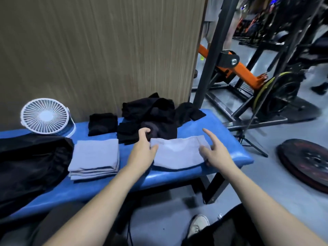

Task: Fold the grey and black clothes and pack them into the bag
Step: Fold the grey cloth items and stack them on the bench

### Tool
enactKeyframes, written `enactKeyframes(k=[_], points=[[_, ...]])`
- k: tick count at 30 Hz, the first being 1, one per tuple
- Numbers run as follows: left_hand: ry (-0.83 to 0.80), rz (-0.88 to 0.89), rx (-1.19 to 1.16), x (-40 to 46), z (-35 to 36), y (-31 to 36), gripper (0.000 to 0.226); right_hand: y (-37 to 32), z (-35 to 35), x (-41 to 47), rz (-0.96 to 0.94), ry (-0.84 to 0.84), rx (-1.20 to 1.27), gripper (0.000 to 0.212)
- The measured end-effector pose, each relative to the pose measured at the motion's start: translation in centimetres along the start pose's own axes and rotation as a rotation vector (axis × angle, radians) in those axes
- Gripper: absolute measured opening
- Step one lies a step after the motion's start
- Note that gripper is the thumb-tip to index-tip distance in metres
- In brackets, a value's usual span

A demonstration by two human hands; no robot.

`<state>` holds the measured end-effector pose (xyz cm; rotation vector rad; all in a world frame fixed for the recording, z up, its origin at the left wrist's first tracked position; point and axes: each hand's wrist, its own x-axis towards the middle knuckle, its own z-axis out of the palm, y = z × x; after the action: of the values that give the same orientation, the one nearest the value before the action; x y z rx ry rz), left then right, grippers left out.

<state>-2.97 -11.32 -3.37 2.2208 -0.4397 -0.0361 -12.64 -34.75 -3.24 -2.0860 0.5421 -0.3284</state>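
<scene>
A folded grey cloth (177,153) lies on the blue padded bench (221,125) between my hands. My left hand (143,148) rests at its left edge with the thumb on the fabric and the fingers curled. Over its right edge my right hand (213,150) has spread fingers, the thumb pressing the cloth. A stack of folded grey clothes (95,158) sits to the left. Behind lie a heap of loose black clothes (156,118) and a small folded black pile (103,124). The black bag (26,167) lies at the bench's left end.
A white desk fan (46,116) stands at the back left against a wood-grain wall panel (106,50). To the right are a black and orange weight machine (248,71), a tripod (248,141) and a weight plate (307,164) on the grey floor.
</scene>
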Motion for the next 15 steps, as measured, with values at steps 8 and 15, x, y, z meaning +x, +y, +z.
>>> enactKeyframes(k=[8,15], points=[[-0.197,-0.037,0.07,-0.6,1.5,-1.6,0.028,1.2,0.7,1.8,0.003,-0.035,-0.212,0.017],[-0.211,-0.074,0.016,-1.0,0.9,-1.9,0.042,-1.9,2.5,0.0,-0.342,-0.002,-0.206,0.024]])
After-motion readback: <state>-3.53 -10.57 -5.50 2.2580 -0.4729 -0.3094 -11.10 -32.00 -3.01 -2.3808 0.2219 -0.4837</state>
